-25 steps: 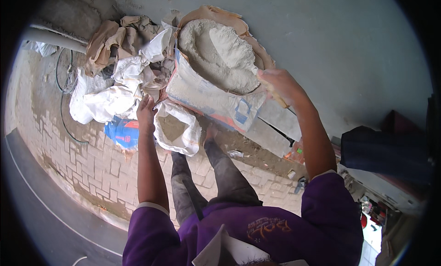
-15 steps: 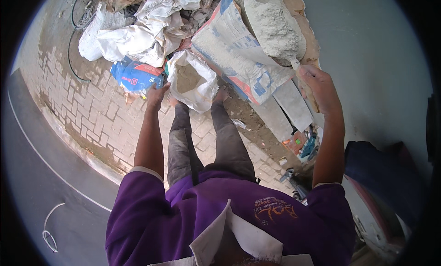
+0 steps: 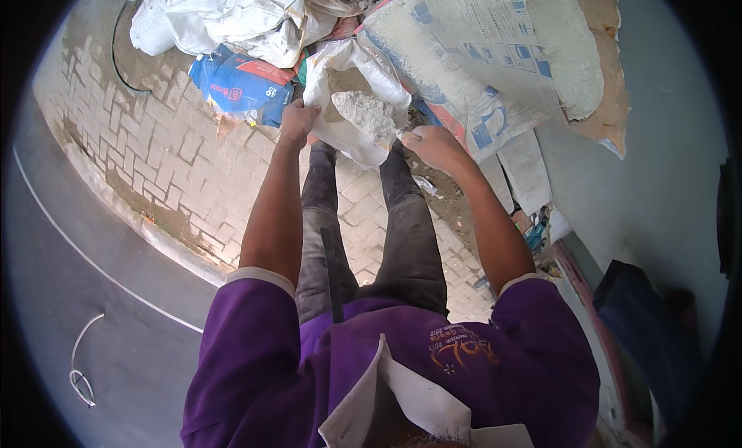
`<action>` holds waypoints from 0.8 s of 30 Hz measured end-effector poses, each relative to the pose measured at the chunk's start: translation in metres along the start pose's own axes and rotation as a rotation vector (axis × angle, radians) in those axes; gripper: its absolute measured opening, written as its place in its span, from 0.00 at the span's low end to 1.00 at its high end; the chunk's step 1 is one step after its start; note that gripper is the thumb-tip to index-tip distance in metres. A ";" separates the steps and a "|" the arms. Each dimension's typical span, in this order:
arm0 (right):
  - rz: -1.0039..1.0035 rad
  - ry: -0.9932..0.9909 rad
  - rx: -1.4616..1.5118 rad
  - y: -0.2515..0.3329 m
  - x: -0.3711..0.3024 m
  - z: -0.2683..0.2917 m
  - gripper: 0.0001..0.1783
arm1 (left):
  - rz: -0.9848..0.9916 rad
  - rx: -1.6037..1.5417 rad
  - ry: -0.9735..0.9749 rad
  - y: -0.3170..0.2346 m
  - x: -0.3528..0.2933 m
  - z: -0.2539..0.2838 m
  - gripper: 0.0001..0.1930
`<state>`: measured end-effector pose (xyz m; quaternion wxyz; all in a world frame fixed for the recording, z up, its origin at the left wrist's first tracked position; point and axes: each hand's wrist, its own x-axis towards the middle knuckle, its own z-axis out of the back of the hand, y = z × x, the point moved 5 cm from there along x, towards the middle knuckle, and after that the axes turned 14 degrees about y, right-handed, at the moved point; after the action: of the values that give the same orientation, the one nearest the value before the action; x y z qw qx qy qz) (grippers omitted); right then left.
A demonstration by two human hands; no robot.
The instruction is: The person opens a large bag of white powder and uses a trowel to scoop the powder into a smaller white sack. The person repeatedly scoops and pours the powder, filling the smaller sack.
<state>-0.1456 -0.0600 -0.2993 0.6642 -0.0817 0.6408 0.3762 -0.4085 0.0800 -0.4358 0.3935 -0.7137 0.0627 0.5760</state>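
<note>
Between my feet stands a white woven sack (image 3: 352,55) with its mouth open and grey powder inside. My left hand (image 3: 299,123) is closed on the left edge of its rim. In my right hand (image 3: 434,148) is the handle of a trowel, at the right side of the sack. The trowel's blade is over the sack's mouth, hidden under a heap of pale grey powder (image 3: 366,112). Right of the sack lies a large torn paper bag (image 3: 495,50) of pale powder, printed blue and red.
A blue and red bag (image 3: 241,88) lies left of the sack. Crumpled white sacks (image 3: 239,23) are piled beyond it. Paving bricks (image 3: 154,154) cover the ground. A grey wall (image 3: 641,162) runs along the right, with grey slabs (image 3: 525,170) near it.
My right hand has brought the loaded trowel from the paper bag down and left to the white sack. My left hand has moved right and taken hold of the sack's rim.
</note>
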 end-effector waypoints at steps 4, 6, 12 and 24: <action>-0.091 0.137 -0.195 0.016 0.133 -0.068 0.18 | -0.057 -0.054 0.026 -0.002 -0.006 0.002 0.17; -0.076 0.030 -0.251 0.021 0.149 -0.084 0.16 | -0.049 -0.065 -0.006 0.003 -0.014 0.002 0.16; -0.208 -0.113 -0.096 0.036 0.035 -0.046 0.23 | -0.007 -0.059 -0.117 0.029 -0.023 0.014 0.13; -0.088 -0.823 -0.084 0.011 -0.324 0.174 0.23 | -0.173 0.446 -0.334 -0.087 -0.074 -0.017 0.41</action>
<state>0.0189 -0.0778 0.0293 0.8764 0.0211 0.3020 0.3745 -0.3720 0.1016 -0.3282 0.5933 -0.5075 0.0613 0.6218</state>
